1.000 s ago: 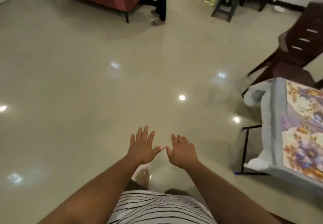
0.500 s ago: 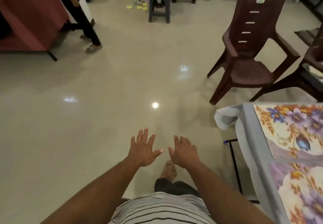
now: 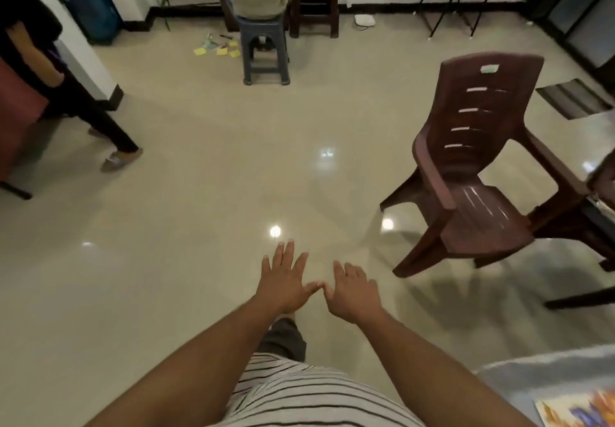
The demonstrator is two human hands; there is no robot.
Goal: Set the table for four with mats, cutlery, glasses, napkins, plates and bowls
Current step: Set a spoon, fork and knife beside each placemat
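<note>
The shiny floor (image 3: 166, 260) is big, with a brown chair (image 3: 472, 173) ahead to my right. The table (image 3: 549, 376) with its flowery mat (image 3: 579, 410) sits low on my right, nearest my right hand (image 3: 354, 293). My left hand (image 3: 283, 282) and right hand are flat, holding nothing.

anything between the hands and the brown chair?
Head view: only bare shiny floor between the right hand and the brown chair; the left hand sits farther off.

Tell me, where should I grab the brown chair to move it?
Probably the brown chair is best gripped by its armrests, one in the left hand and one in the right hand, coming from its open front. The armrests run along both sides of the seat, so the pull stays even.
</note>
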